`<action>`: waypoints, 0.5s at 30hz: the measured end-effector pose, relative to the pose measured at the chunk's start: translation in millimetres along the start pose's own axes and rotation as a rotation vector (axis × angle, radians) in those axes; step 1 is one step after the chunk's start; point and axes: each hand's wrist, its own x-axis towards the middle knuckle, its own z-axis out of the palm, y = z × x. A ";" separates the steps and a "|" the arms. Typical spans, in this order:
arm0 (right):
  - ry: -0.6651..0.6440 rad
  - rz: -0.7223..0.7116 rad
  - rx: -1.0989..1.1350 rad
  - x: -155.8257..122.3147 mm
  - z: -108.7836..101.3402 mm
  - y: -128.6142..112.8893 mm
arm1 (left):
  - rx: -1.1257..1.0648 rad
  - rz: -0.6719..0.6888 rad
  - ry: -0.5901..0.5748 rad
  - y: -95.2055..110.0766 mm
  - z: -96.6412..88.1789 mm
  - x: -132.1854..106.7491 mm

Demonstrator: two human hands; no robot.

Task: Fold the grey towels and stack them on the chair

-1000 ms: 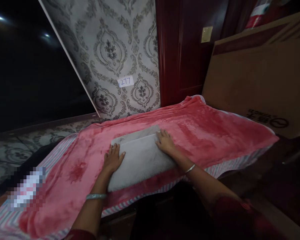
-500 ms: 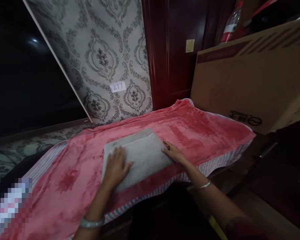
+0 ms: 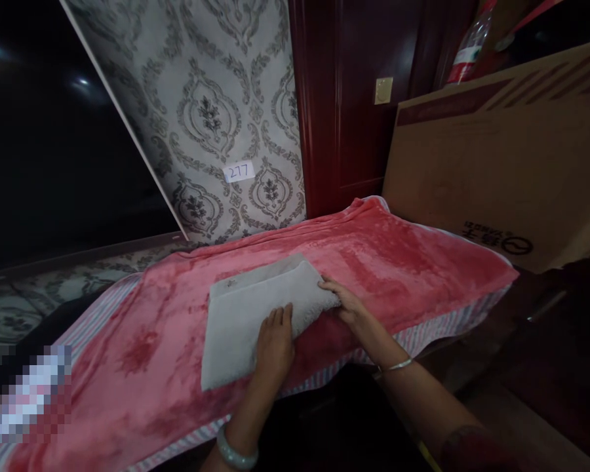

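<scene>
A folded towel (image 3: pixel 253 321) lies on a fleece blanket (image 3: pixel 403 262) — cardboard box (image 3: pixel 491 157) behind right, papered wall (image 3: pixel 211 118) behind left.

A home — damask wallpaper (image 3: pixel 211 111), wooden door (image 3: pixel 354 98), fleece blanket (image 3: pixel 398 262)

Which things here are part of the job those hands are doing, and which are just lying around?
Part of the job:
folded pale towel
left hand
right hand
pink fleece blanket under the towel

Just lying around:
cardboard box
plastic bottle
paper note reading 277
</scene>
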 end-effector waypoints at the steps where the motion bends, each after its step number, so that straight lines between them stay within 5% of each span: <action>1: 0.002 0.029 0.053 0.2 1.9 -1.1 | -0.013 -0.009 0.001 0.5 -2.6 1.1; 7: 0.018 0.057 0.241 -4.8 7.5 -0.4 | -0.335 -0.069 0.015 -14.3 -33.6 11.1; 15: -0.091 0.060 0.197 -36.3 10.1 51.4 | -0.745 -0.056 -0.161 -5.7 -109.4 0.4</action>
